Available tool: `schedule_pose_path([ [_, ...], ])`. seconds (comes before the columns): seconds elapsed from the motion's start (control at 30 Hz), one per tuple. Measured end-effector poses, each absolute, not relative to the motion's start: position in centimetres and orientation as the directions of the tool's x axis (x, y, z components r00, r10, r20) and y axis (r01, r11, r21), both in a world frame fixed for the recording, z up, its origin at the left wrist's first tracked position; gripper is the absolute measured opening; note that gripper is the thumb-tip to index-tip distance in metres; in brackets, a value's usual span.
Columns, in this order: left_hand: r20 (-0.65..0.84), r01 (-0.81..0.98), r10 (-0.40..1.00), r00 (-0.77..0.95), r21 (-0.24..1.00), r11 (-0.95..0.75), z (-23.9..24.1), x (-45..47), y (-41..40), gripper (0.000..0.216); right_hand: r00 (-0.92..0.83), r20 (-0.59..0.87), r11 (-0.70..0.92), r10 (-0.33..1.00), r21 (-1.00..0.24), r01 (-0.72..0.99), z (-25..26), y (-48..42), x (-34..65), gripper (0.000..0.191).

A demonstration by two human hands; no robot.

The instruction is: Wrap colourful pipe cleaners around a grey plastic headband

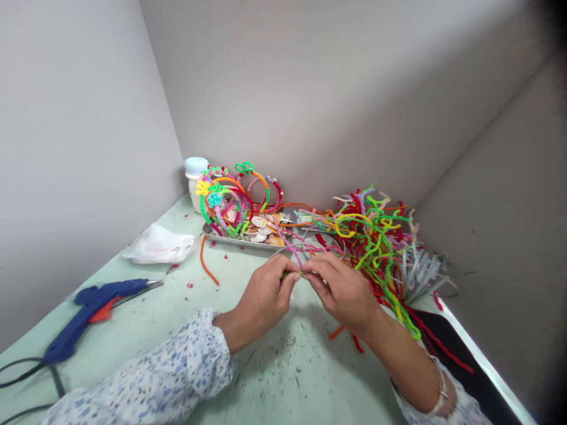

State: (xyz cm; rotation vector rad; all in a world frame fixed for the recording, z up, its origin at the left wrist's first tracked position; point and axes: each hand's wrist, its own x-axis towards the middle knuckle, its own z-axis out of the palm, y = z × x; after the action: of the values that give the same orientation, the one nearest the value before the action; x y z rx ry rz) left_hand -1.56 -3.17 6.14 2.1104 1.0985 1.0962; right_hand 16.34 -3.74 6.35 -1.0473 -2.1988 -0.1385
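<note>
My left hand (264, 297) and my right hand (343, 287) meet over the middle of the pale green table (177, 319). Both pinch a thin green pipe cleaner (296, 274) between their fingertips. A pink pipe cleaner (293, 248) and a thin clear headband (310, 243) rise just behind the fingers. Whether the green piece is wound on the headband I cannot tell. To the right of my right hand lies a big heap of coloured pipe cleaners (370, 233).
A blue glue gun (91, 310) with its black cord lies at the left. A metal tray (241, 239) holds decorated headbands (230, 195) and shells. Behind it stands a white jar (195, 180). A crumpled plastic bag (160, 244), an orange pipe cleaner (206, 264) and grey sticks (420, 271) also lie about.
</note>
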Motion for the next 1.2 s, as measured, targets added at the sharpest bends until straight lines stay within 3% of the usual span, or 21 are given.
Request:
schedule_pose_path([
  [0.6, 0.484, 0.446, 0.778, 0.401, 0.638, -0.627, 5.8, -1.6, -3.5, 0.012, -0.480, 0.474, 0.601, 0.738, -0.139, 0.787, 7.9, -4.7, 16.2, 0.014],
  [1.0, 0.554, 0.428, 0.688, 0.469, 0.539, -0.725, 5.8, -1.7, -3.5, 0.014, -0.468, 0.399, 0.577, 0.788, -0.216, 0.788, 8.4, -4.8, 16.3, 0.010],
  [1.1, 0.563, 0.422, 0.696, 0.446, 0.554, -0.718, 5.8, -1.7, -3.4, 0.014, -0.449, 0.439, 0.586, 0.778, -0.248, 0.771, 8.5, -4.9, 16.4, 0.011],
  [1.2, 0.551, 0.403, 0.749, 0.368, 0.632, -0.663, 6.0, -1.7, -3.2, 0.013, -0.380, 0.574, 0.614, 0.725, -0.290, 0.734, 8.8, -5.2, 16.3, 0.020],
])
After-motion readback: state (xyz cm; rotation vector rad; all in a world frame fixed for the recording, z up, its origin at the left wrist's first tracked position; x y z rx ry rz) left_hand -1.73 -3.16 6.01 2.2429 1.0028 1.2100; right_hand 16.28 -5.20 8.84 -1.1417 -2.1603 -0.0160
